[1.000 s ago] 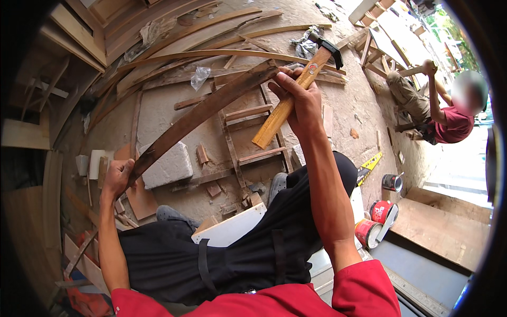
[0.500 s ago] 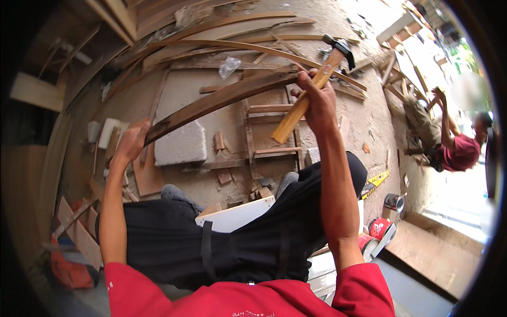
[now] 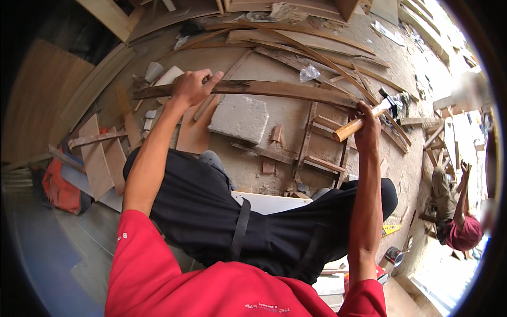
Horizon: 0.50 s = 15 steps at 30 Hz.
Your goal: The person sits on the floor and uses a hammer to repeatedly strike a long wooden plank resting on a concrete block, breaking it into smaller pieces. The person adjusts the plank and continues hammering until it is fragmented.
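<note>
A long, dark, slightly bowed wooden strip (image 3: 285,91) is held crosswise in front of me, above the floor. Near its left end, my left hand (image 3: 193,90) grips it from above, and a short length sticks out past the hand. My right hand (image 3: 368,129) is closed at the strip's right end and also holds a claw hammer (image 3: 348,129). The hammer's pale wooden handle points down to the left, while its dark head lies beyond the hand, up to the right. The right fingers are partly hidden by the handle and the strip.
Below the strip lie a whitish block (image 3: 240,119) and a ladder-like wooden frame (image 3: 302,142). Long wood strips and a clear plastic bag (image 3: 309,73) are farther off. An orange bag (image 3: 60,182) is left; a can (image 3: 393,256) and another person (image 3: 465,232) are right.
The view has swung, shifting the scene. The strip now lies nearly level. My left hand sits farther in from the strip's left end, and the right hand still holds the hammer.
</note>
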Available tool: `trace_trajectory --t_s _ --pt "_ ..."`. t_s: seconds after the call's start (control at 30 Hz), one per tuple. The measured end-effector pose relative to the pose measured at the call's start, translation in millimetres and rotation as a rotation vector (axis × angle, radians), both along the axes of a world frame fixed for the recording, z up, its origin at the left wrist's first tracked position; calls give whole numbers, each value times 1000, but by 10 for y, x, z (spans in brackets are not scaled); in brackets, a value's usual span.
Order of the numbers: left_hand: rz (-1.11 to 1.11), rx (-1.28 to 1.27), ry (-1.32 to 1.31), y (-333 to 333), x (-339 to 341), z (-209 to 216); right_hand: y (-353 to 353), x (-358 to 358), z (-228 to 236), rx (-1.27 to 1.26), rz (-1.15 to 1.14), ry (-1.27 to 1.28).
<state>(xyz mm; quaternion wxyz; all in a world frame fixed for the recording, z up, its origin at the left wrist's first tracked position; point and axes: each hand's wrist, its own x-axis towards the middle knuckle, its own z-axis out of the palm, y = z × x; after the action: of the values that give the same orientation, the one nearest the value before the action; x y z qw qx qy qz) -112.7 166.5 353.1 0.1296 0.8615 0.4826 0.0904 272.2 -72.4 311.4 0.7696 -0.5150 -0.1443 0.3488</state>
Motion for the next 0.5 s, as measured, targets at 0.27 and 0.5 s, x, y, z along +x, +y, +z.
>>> trace_trajectory --t_s 0.27,0.5 --pt "-5 114 -60 -37 -165 -117 32 27 -233 17 68 47" --pt "22 414 -325 35 -276 -545 -55 123 -236 -9 -63 47"
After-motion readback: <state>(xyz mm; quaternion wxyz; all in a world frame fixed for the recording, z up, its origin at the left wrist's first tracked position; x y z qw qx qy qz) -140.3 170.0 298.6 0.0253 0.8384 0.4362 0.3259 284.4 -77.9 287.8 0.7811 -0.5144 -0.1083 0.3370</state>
